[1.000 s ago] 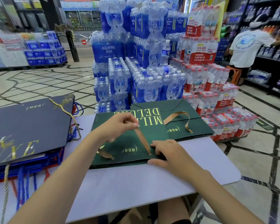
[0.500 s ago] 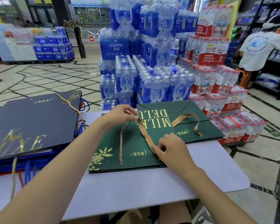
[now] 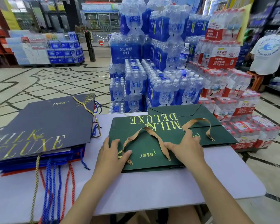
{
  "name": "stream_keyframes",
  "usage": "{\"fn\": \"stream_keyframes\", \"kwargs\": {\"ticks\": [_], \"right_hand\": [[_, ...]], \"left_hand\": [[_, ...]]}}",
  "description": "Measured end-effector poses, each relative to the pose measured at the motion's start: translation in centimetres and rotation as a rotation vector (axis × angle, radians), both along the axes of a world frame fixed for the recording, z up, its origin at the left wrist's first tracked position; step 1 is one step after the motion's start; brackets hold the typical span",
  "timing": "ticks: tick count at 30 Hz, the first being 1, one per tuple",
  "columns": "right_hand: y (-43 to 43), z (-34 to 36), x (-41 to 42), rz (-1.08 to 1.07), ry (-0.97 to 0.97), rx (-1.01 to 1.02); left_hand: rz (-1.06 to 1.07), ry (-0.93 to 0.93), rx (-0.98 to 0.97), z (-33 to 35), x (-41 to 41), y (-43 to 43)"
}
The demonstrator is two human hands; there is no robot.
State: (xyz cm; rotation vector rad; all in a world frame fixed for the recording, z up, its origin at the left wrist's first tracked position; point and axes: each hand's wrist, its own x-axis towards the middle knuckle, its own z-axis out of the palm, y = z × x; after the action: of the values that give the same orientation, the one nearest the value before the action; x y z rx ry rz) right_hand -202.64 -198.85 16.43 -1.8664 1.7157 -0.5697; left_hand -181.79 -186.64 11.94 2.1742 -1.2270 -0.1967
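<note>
- Green bag (image 3: 145, 143) lies flat in the middle of the table (image 3: 152, 188), printed face up. Its far right corner overlaps a 2nd green bag (image 3: 200, 113) at the table's far right corner.
- Ribbon handle (image 3: 161, 143) is seated in both eyelets near the bag's near edge, with its loop lying loose on the face. The handle looks fitted.
- Left hand (image 3: 113, 152) lies flat on the bag's left edge, fingers spread and gripping nothing, the thumb pressing beside the left eyelet.
- Right hand (image 3: 187, 147) rests on the bag's right edge, thumb stretched against the ribbon. I cannot tell whether its fingers hook the edge.
- My read: this bag is nearly done. What's left is smoothing the loop and setting it aside.
- Navy bag stack (image 3: 44, 123) sits at the table's left edge.
</note>
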Motion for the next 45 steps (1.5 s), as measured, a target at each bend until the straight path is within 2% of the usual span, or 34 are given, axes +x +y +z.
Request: {"fn": "stream_keyframes", "kwargs": {"ticks": [2,6,14,16,19,20,22,26,28,31,35,36,38,39,41,45], "right_hand": [[-0.8,0.8,0.0,-0.031,-0.111,0.043],[-2.2,1.8,-0.6,-0.061,-0.563,0.230],[-3.8,6.2,-4.1,0.050,-0.720,0.261],[-4.7,7.8,-6.5,0.086,-0.724,0.295],[-5.5,9.4,-9.8,0.158,-0.669,0.371],[-5.6,9.7,-10.6,0.173,-0.644,0.380],[-5.5,10.1,-12.0,0.177,-0.619,0.386],[-5.0,10.3,-14.0,0.181,-0.664,0.378],[-4.7,10.1,-14.2,0.188,-0.681,0.271],[-4.9,9.7,-13.6,0.137,-0.639,0.059],[-6.5,8.8,-12.5,0.165,-0.653,-0.060],[-6.8,9.1,-12.3,0.169,-0.657,-0.093],[-7.7,9.9,-12.2,0.174,-0.627,-0.177],[-8.3,10.5,-12.0,0.146,-0.643,-0.213],[-9.7,10.7,-12.2,0.115,-0.719,-0.228],[-13.5,10.1,-12.4,0.015,-0.734,-0.231]], "left_hand": [[-0.004,0.041,-0.032,0.4,0.2,0.2],[0.000,0.137,-0.160,1.7,0.3,0.8],[-0.026,0.193,-0.538,4.0,0.1,2.0],[-0.128,0.045,-0.578,4.3,0.7,1.9],[-0.271,-0.420,-0.538,4.9,1.8,0.5],[-0.295,-0.498,-0.534,5.3,1.9,-0.2],[-0.339,-0.514,-0.556,5.9,1.9,-1.9],[-0.379,-0.349,-0.556,6.1,2.1,-4.4],[-0.372,-0.166,-0.513,6.5,2.0,-5.1],[-0.402,-0.005,-0.385,8.2,1.6,-6.5],[-0.386,0.408,-0.175,10.9,-0.2,-8.4],[-0.433,0.409,-0.202,10.4,0.2,-9.2],[-0.400,0.343,-0.255,10.5,-0.4,-10.2],[-0.380,0.372,-0.261,10.4,-0.5,-10.7],[-0.359,0.539,-0.270,10.9,-1.4,-11.5],[-0.372,0.833,-0.278,11.4,-3.6,-12.8]]}}
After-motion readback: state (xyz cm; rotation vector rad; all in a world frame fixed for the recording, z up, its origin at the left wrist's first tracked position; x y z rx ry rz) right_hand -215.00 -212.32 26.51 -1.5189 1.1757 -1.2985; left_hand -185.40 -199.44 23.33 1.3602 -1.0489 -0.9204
